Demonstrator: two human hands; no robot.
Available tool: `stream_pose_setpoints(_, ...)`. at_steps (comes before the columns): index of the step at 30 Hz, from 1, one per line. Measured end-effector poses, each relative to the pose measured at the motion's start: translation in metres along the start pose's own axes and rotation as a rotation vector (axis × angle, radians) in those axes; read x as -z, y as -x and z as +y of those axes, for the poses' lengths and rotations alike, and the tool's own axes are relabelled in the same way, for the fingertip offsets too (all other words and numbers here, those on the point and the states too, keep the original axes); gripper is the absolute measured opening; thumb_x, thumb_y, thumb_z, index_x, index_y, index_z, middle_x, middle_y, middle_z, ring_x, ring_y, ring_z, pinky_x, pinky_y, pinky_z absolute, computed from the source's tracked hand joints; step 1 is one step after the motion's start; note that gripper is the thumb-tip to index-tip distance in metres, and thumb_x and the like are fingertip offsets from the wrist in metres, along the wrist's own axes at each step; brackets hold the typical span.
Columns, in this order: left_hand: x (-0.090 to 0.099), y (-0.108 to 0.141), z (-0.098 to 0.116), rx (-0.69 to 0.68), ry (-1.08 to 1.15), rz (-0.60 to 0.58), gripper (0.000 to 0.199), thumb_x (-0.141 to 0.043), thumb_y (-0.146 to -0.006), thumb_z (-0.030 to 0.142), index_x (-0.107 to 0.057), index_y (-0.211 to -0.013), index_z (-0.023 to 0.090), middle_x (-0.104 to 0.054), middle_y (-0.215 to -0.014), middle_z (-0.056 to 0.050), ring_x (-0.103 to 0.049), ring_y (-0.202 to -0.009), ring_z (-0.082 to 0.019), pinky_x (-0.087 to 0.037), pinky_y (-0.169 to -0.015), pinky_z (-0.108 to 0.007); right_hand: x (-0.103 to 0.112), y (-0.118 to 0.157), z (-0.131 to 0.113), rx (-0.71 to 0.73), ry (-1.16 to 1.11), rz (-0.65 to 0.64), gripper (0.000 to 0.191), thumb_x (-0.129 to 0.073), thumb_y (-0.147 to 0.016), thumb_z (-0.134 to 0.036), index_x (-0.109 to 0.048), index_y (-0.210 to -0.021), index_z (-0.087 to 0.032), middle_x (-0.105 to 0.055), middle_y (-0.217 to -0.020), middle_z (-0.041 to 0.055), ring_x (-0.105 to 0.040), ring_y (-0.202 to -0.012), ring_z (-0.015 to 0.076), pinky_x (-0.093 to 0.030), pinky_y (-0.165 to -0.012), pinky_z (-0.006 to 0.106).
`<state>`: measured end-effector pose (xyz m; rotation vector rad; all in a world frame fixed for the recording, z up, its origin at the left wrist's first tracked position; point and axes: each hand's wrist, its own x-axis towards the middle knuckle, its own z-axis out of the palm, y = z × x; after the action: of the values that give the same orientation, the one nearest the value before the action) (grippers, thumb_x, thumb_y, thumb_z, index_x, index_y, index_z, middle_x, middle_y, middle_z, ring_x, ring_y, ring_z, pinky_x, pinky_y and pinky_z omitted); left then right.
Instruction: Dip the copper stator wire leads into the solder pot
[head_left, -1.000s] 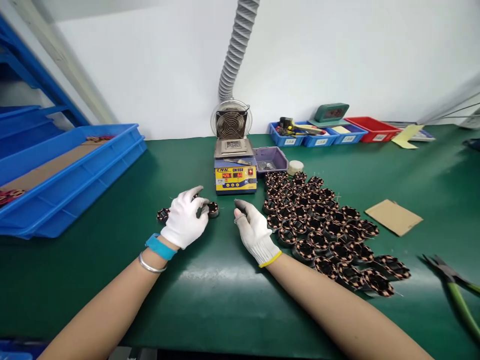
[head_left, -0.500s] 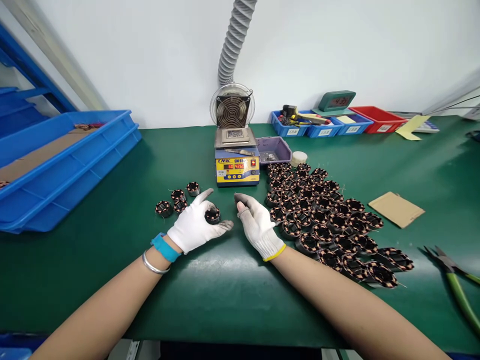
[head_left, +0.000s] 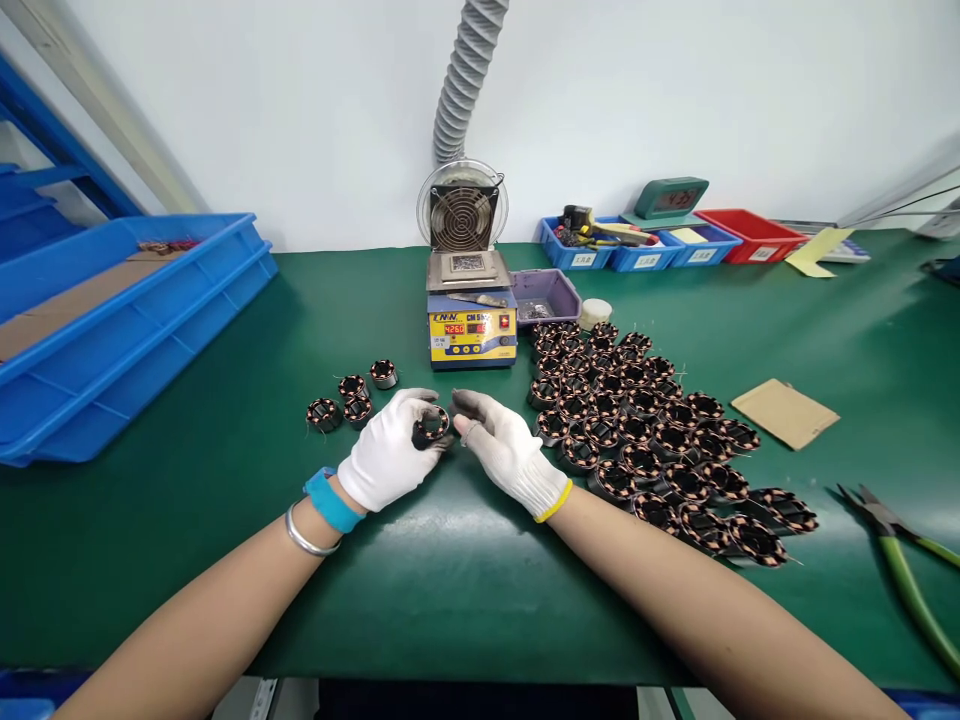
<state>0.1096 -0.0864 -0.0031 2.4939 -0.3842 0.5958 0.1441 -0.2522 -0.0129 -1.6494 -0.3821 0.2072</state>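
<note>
Coil ring (head_left: 432, 433), black with copper windings round its rim, sits near the middle of the head view, above the green worktop (head_left: 450, 610) or on it; I cannot tell which. The left hand (head_left: 396, 445), in a white glove with darkened fingertips, curls round the ring and pinches it between thumb and fingers. The right hand (head_left: 506, 447), gloved likewise, comes up close on the other side, thumb and fingers drawn near one another; whether it touches the ring or grips anything is hidden.

Just beyond the left hand stand four more rings (head_left: 358, 411), loosely grouped. Past the right hand a dense patch of similar rings (head_left: 641, 430) spreads across the worktop, with a flat piece of cardboard (head_left: 785, 413) and green-handled pliers (head_left: 907, 580) farther right.

Behind the hands stands a yellow-fronted machine (head_left: 472, 350) with red digits, a fan (head_left: 463, 218) and a grey hose (head_left: 466, 85) above it. A purple tray (head_left: 571, 303) is just beside it. A large blue bin (head_left: 191, 315) lies at the left.
</note>
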Motion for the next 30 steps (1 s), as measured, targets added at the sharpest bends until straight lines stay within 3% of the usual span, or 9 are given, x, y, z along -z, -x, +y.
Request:
stream_pose_setpoints(3, 0.001, 0.001, 0.007, -0.013, 0.026, -0.004, 0.031, -0.057, -0.076, 0.027, -0.051, -0.105, 0.019, -0.059, -0.116, -0.009, -0.06, -0.108, -0.02, -0.05, -0.096, -0.033, 0.0, -0.001, -0.005, -0.094, -0.06, -0.072, 0.04, -0.064, -0.074, -0.024, -0.061, -0.112, -0.014, -0.068, -0.108, 0.0092, -0.064, -0.099, 0.0212, -0.053, -0.09, 0.037)
stream_pose_setpoints(7, -0.002, 0.001, 0.015, 0.121, 0.011, -0.014, 0.08, -0.071, -0.064, 0.04, -0.038, -0.132, 0.012, -0.052, -0.132, -0.015, -0.055, -0.117, -0.027, -0.047, -0.101, -0.036, -0.007, 0.0, -0.006, -0.192, -0.218, 0.03, 0.044, -0.067, -0.069, -0.019, -0.059, -0.112, -0.014, -0.069, -0.102, 0.0086, -0.066, -0.095, 0.0199, -0.053, -0.089, 0.036)
stream_pose_setpoints(8, -0.004, 0.001, 0.016, 0.16, 0.005, -0.04, 0.084, -0.072, -0.062, 0.041, -0.039, -0.133, 0.012, -0.053, -0.131, -0.015, -0.056, -0.116, -0.028, -0.048, -0.1, -0.037, -0.009, 0.0, -0.006, -0.195, -0.239, 0.055, 0.046, -0.068, -0.067, -0.018, -0.059, -0.112, -0.014, -0.069, -0.102, 0.0085, -0.066, -0.095, 0.0201, -0.053, -0.09, 0.037)
stream_pose_setpoints(11, -0.008, -0.001, 0.013, 0.187, 0.007, -0.067, 0.06, -0.065, -0.069, 0.037, -0.051, -0.123, 0.013, -0.064, -0.117, -0.01, -0.062, -0.107, -0.025, -0.052, -0.094, -0.035, -0.014, 0.002, -0.005, -0.161, -0.243, 0.084, 0.048, -0.071, -0.064, -0.02, -0.06, -0.111, -0.015, -0.069, -0.103, 0.0091, -0.066, -0.096, 0.0224, -0.053, -0.089, 0.039)
stream_pose_setpoints(14, -0.009, -0.001, 0.008, 0.092, 0.005, 0.005, 0.044, -0.058, -0.075, 0.032, -0.057, -0.114, 0.013, -0.068, -0.11, -0.009, -0.065, -0.101, -0.022, -0.054, -0.091, -0.033, -0.012, 0.004, -0.005, -0.104, -0.238, 0.039, 0.04, -0.069, -0.069, -0.03, -0.063, -0.105, -0.015, -0.069, -0.103, 0.0098, -0.065, -0.097, 0.0233, -0.052, -0.091, 0.04)
stream_pose_setpoints(18, -0.009, 0.001, 0.006, 0.034, -0.008, 0.047, 0.042, -0.058, -0.075, 0.032, -0.058, -0.113, 0.012, -0.068, -0.108, -0.01, -0.066, -0.098, -0.022, -0.055, -0.089, -0.032, -0.006, 0.005, -0.005, -0.061, -0.279, -0.027, 0.043, -0.063, -0.075, -0.046, -0.064, -0.104, -0.015, -0.069, -0.106, 0.0107, -0.063, -0.103, 0.0249, -0.05, -0.093, 0.04)
stream_pose_setpoints(22, -0.009, 0.002, 0.006, 0.007, 0.045, 0.023, 0.045, -0.056, -0.075, 0.025, -0.054, -0.118, 0.013, -0.065, -0.115, -0.01, -0.063, -0.104, -0.021, -0.053, -0.092, -0.033, -0.008, 0.006, -0.005, -0.046, -0.272, -0.077, 0.047, -0.07, -0.069, -0.036, -0.061, -0.11, -0.016, -0.068, -0.108, 0.0089, -0.064, -0.1, 0.0234, -0.052, -0.091, 0.038)
stream_pose_setpoints(26, -0.013, 0.002, 0.008, -0.03, 0.128, 0.052, 0.046, -0.052, -0.075, 0.022, -0.053, -0.12, 0.012, -0.062, -0.121, -0.011, -0.059, -0.111, -0.02, -0.049, -0.099, -0.033, -0.015, 0.008, -0.004, 0.024, -0.163, 0.014, 0.038, -0.064, -0.071, -0.027, -0.062, -0.107, -0.016, -0.069, -0.104, 0.0079, -0.066, -0.093, 0.0205, -0.054, -0.087, 0.036)
stream_pose_setpoints(30, -0.014, 0.0, 0.012, 0.094, 0.145, 0.06, 0.055, -0.053, -0.073, 0.023, -0.05, -0.126, 0.011, -0.062, -0.121, -0.012, -0.061, -0.109, -0.021, -0.05, -0.097, -0.032, -0.016, 0.009, -0.002, 0.156, 0.062, 0.156, 0.041, -0.064, -0.072, -0.026, -0.062, -0.111, -0.017, -0.067, -0.106, 0.0088, -0.065, -0.095, 0.0217, -0.054, -0.088, 0.038)
